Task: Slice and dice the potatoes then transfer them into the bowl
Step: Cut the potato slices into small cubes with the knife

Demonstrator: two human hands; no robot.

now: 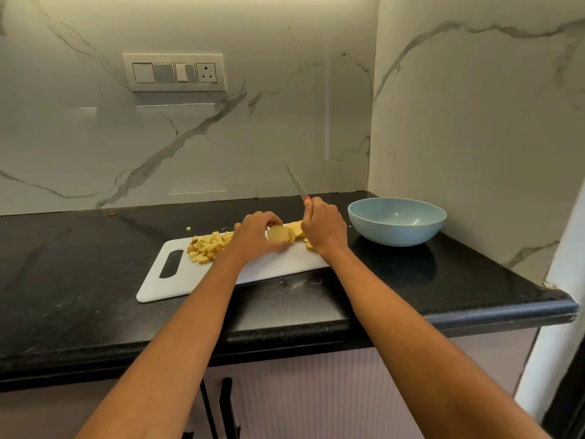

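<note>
The left hand curls its fingers and thumb round a potato piece on the white cutting board, cut face toward the camera. The right hand grips a knife by its red handle, blade tilted up and away. More slices lie between the hands, diced potato just left. A blue bowl stands near on the black tabletop.
</note>
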